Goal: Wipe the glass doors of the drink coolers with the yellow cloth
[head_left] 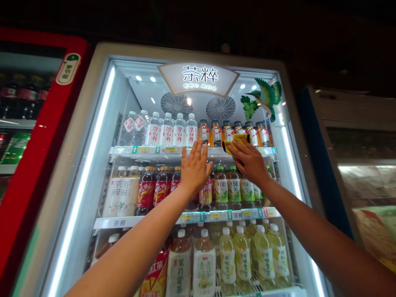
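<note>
At the cooler glass (198, 106), left hand (194, 168) spreads wide, right hand (250, 159) holds yellow cloth (229, 146)

Cloth (229, 147), 3 o'clock: yellow, black-edged. Bird (268, 97), 2 o'clock: green-winged. Fridge (55, 123), 9 o'clock: red-framed.

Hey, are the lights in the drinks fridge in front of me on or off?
On: the left light strip and right light strip glow white inside the drinks fridge.

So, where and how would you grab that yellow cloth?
The yellow cloth is likely best taken by its dark-trimmed left edge, from the left: that part sticks out, while the right grip covers the middle. Its far face seems against the cooler.
</note>
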Demonstrator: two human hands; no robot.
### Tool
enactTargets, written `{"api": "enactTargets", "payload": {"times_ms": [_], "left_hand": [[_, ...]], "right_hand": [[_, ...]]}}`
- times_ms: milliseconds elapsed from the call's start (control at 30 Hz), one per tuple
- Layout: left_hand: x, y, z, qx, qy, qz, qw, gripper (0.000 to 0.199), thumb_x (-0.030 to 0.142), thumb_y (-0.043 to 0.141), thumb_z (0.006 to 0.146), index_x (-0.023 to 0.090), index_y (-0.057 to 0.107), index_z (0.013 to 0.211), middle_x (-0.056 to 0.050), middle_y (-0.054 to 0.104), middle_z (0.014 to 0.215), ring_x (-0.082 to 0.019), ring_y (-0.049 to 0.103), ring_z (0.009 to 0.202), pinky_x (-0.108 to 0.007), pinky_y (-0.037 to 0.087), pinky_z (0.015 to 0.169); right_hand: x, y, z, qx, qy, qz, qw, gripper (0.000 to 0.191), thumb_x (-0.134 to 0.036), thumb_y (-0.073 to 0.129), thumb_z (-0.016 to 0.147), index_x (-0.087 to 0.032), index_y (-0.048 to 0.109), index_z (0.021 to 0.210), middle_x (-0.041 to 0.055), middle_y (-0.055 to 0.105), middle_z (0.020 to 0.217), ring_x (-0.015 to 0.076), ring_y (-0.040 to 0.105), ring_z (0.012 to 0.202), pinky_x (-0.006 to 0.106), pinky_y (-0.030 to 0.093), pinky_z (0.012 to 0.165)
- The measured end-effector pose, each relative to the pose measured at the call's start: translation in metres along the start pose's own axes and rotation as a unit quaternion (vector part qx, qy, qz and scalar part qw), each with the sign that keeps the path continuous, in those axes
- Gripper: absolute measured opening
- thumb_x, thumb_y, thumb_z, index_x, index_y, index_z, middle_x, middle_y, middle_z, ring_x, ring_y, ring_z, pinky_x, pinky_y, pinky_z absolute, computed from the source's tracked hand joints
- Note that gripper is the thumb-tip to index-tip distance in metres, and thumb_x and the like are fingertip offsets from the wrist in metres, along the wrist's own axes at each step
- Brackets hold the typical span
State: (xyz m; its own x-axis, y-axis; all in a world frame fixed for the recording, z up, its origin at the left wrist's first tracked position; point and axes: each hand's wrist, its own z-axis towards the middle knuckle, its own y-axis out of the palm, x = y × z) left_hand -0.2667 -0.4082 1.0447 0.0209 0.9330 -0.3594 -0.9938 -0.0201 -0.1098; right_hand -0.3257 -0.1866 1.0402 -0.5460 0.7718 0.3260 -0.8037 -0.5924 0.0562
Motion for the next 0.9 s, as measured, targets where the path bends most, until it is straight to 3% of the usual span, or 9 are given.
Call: {"api": "enactTargets", "payload": {"times_ms": [100, 167, 300, 367, 433, 533, 633, 767, 900], "left_hand": [[-0.009, -0.001, -0.005, 0.01, -0.005, -0.001, 1.0, 0.068, 0.038, 0.042, 0.102, 0.017, 0.018, 0.162, -0.016, 0.021, 0.17, -0.028, 0.016, 0.159, -0.06, 0.011, 0.128], [-0.016, -0.003, -0.01, 0.007, -0.006, 0.003, 1.0, 0.067, 0.038, 0.041, 0.102, 0.015, 0.022, 0.161, -0.017, 0.023, 0.169, -0.029, 0.017, 0.159, -0.06, 0.012, 0.128], [-0.029, -0.009, -0.023, -0.005, -0.004, 0.007, 1.0, 0.064, 0.039, 0.04, 0.103, 0.015, 0.026, 0.16, -0.016, 0.024, 0.169, -0.028, 0.018, 0.159, -0.059, 0.01, 0.128], [-0.037, -0.013, -0.029, -0.01, -0.004, 0.005, 1.0, 0.064, 0.039, 0.04, 0.103, 0.015, 0.026, 0.16, -0.015, 0.024, 0.169, -0.027, 0.017, 0.159, -0.058, 0.009, 0.129], [-0.044, -0.016, -0.034, -0.015, -0.006, 0.004, 1.0, 0.064, 0.04, 0.041, 0.103, 0.015, 0.027, 0.16, -0.015, 0.023, 0.17, -0.027, 0.016, 0.159, -0.058, 0.01, 0.129], [-0.056, -0.02, -0.039, -0.022, -0.007, 0.005, 1.0, 0.064, 0.04, 0.043, 0.102, 0.015, 0.028, 0.159, -0.015, 0.023, 0.17, -0.027, 0.016, 0.159, -0.058, 0.009, 0.129], [-0.069, -0.022, -0.043, -0.018, 0.0, 0.001, 1.0, 0.066, 0.041, 0.044, 0.102, 0.016, 0.025, 0.16, -0.016, 0.023, 0.17, -0.028, 0.016, 0.159, -0.059, 0.007, 0.129], [-0.086, -0.025, -0.051, -0.006, 0.004, -0.007, 1.0, 0.068, 0.041, 0.043, 0.102, 0.017, 0.02, 0.162, -0.015, 0.023, 0.17, -0.027, 0.016, 0.159, -0.057, 0.005, 0.129], [-0.102, -0.028, -0.059, -0.003, 0.008, -0.003, 1.0, 0.067, 0.041, 0.043, 0.103, 0.016, 0.022, 0.161, -0.016, 0.026, 0.169, -0.028, 0.018, 0.159, -0.058, 0.007, 0.129]], "right_hand": [[-0.016, 0.02, 0.033, 0.039, 0.06, 0.004, 0.997, 0.048, -0.026, 0.046, 0.102, -0.03, 0.054, 0.149, 0.0043, 0.057, 0.151, 0.0305, 0.032, 0.154, 0.06, 0.038, 0.119], [-0.038, 0.031, 0.043, 0.042, 0.058, 0.016, 0.997, 0.049, -0.026, 0.045, 0.102, -0.032, 0.052, 0.15, 0.0035, 0.056, 0.152, 0.031, 0.031, 0.154, 0.062, 0.037, 0.119], [-0.066, 0.027, 0.018, -0.019, -0.023, 0.025, 0.999, 0.051, -0.022, 0.048, 0.1, -0.035, 0.052, 0.15, 0.0, 0.052, 0.156, 0.0282, 0.03, 0.155, 0.059, 0.037, 0.12], [-0.062, 0.019, 0.005, -0.041, -0.051, 0.023, 0.998, 0.048, -0.022, 0.049, 0.1, -0.034, 0.055, 0.146, -0.0012, 0.054, 0.155, 0.0267, 0.033, 0.154, 0.055, 0.039, 0.12], [-0.054, 0.016, 0.007, -0.029, -0.033, 0.017, 0.999, 0.047, -0.022, 0.048, 0.1, -0.032, 0.057, 0.145, -0.0005, 0.055, 0.153, 0.0272, 0.035, 0.153, 0.054, 0.039, 0.12], [-0.055, 0.029, 0.038, 0.023, 0.046, 0.002, 0.999, 0.05, -0.022, 0.046, 0.1, -0.031, 0.053, 0.149, 0.0024, 0.056, 0.152, 0.0306, 0.033, 0.154, 0.061, 0.037, 0.119], [-0.083, 0.048, 0.065, 0.034, 0.068, -0.001, 0.997, 0.052, -0.022, 0.045, 0.1, -0.031, 0.051, 0.15, 0.0032, 0.056, 0.153, 0.032, 0.029, 0.155, 0.063, 0.036, 0.118], [-0.119, 0.048, 0.039, -0.017, 0.007, -0.003, 1.0, 0.049, -0.02, 0.047, 0.099, -0.03, 0.055, 0.147, 0.0009, 0.052, 0.156, 0.0298, 0.031, 0.154, 0.056, 0.037, 0.119], [-0.116, 0.035, 0.012, -0.031, -0.019, -0.02, 0.999, 0.046, -0.022, 0.049, 0.099, -0.029, 0.058, 0.144, 0.0002, 0.054, 0.154, 0.0278, 0.035, 0.152, 0.05, 0.041, 0.118]]}}
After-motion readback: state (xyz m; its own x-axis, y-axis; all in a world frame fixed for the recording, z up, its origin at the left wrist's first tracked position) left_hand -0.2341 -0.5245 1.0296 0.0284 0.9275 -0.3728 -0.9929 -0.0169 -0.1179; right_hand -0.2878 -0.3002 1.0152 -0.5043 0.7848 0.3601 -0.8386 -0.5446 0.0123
